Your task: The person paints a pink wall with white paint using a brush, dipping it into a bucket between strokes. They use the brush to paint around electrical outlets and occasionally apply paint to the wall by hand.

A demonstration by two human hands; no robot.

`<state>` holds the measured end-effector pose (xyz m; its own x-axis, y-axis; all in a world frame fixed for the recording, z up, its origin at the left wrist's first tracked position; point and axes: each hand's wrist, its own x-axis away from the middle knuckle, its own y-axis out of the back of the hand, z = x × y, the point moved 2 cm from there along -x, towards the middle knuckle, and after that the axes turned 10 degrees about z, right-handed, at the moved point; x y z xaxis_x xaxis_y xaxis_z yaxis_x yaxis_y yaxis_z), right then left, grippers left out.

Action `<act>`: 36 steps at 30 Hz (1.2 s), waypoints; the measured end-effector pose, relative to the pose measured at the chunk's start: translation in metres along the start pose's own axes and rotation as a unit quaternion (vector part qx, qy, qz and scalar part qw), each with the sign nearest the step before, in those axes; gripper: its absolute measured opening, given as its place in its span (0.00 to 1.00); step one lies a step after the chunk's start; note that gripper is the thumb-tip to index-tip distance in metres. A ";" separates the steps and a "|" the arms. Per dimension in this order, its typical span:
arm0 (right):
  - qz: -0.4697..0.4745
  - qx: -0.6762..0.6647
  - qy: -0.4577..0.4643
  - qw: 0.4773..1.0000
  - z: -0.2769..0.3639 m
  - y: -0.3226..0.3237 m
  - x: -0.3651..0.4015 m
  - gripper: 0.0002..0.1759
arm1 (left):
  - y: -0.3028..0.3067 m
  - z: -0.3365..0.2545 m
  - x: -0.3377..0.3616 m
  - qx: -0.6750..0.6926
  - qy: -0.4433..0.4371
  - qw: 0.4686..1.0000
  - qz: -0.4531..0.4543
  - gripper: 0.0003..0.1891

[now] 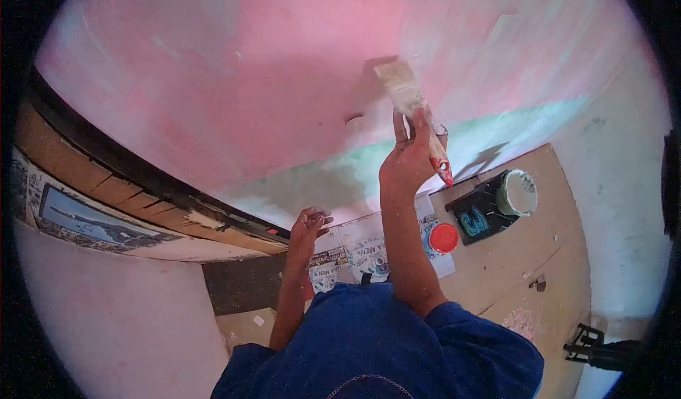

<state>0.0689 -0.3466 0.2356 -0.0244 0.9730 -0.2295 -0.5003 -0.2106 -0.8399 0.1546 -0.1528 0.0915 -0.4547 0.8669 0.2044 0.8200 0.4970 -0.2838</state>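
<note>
My right hand [411,154] is closed round the handle of a wide flat paintbrush [401,83]. Its pale, paint-coated bristles point up against the pink wall [305,65], and its red-tipped handle end sticks out below my fingers. Whether the bristles touch the wall is hard to tell, but their shadow falls close beside them. Lower and to the left, my left hand [312,222] hangs near the wall's foot with loosely bent fingers slightly apart. White smears show on its fingertips, and I see nothing held in it. Along its bottom the wall has a pale green band [489,133].
On the floor to my right, a paint bucket [520,193] stands on a dark printed sheet [475,213]. A red round lid or tub [443,238] sits beside it. Newspaper [365,253] covers floor at the wall's foot. Wooden furniture [120,179] borders the left; a black object [603,349] lies lower right.
</note>
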 end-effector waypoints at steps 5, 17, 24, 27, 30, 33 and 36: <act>-0.187 0.095 -0.003 0.978 -0.117 0.165 0.019 0.18 | -0.002 -0.001 -0.007 0.027 -0.025 0.999 0.028 0.11; -0.132 0.065 0.016 0.989 -0.038 0.080 -0.039 0.30 | -0.019 0.000 -0.028 -0.002 0.004 0.998 0.068 0.11; -0.105 0.227 0.098 0.963 -0.019 0.114 -0.106 0.14 | -0.033 -0.030 -0.034 -0.027 -0.047 0.997 0.055 0.11; 0.028 0.017 0.141 0.989 0.079 -0.015 -0.127 0.13 | -0.039 -0.033 -0.037 -0.020 -0.044 0.998 0.038 0.12; -0.039 0.102 0.120 0.987 0.014 0.047 -0.117 0.20 | -0.048 -0.030 -0.037 -0.019 -0.033 0.998 0.046 0.12; -0.202 0.190 -0.022 0.961 -0.056 0.156 -0.059 0.22 | -0.057 -0.027 -0.043 -0.012 -0.032 0.998 0.055 0.12; -0.166 0.178 -0.082 0.966 -0.067 0.178 -0.055 0.23 | -0.055 -0.030 -0.044 -0.020 -0.049 0.996 0.074 0.12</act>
<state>0.0390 -0.4440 0.0664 0.0657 0.9894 0.1293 -0.7700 0.1327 -0.6241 0.1397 -0.2193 0.1264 -0.3575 0.9313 0.0702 0.8927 0.3629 -0.2671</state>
